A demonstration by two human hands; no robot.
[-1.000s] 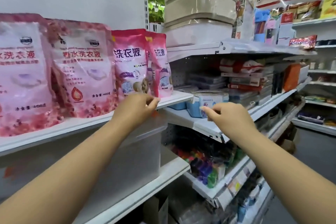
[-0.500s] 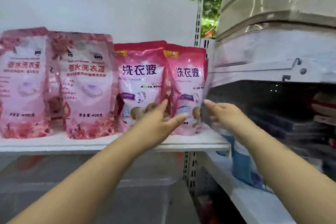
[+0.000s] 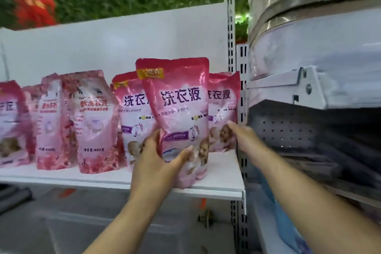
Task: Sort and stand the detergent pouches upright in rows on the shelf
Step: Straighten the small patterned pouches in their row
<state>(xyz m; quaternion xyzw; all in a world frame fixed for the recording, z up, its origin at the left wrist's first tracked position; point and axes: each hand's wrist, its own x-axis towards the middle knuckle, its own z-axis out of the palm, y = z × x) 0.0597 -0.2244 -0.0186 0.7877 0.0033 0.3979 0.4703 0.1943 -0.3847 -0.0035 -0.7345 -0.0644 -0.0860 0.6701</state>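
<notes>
We grip 1 pouch (image 3: pixel 177 109) low in our left hand (image 3: pixel 156 161) at the shelf (image 3: pixel 218 181) front, right hand (image 3: pixel 245 138) relaxed beside the rear pouch (image 3: pixel 223 109); next, stand it upright.

- You face a white shelf (image 3: pixel 222 183) with a white back panel (image 3: pixel 123 43).
- On it, pink detergent pouches stand in a row: pale floral ones (image 3: pixel 94 121) at your left, deeper pink ones (image 3: pixel 132 115) at your right.
- The rightmost pouch (image 3: pixel 223 109) stands just beside the slotted upright (image 3: pixel 232 37).
- One front pouch (image 3: pixel 181 105) sits near the front edge, tilted.
</notes>
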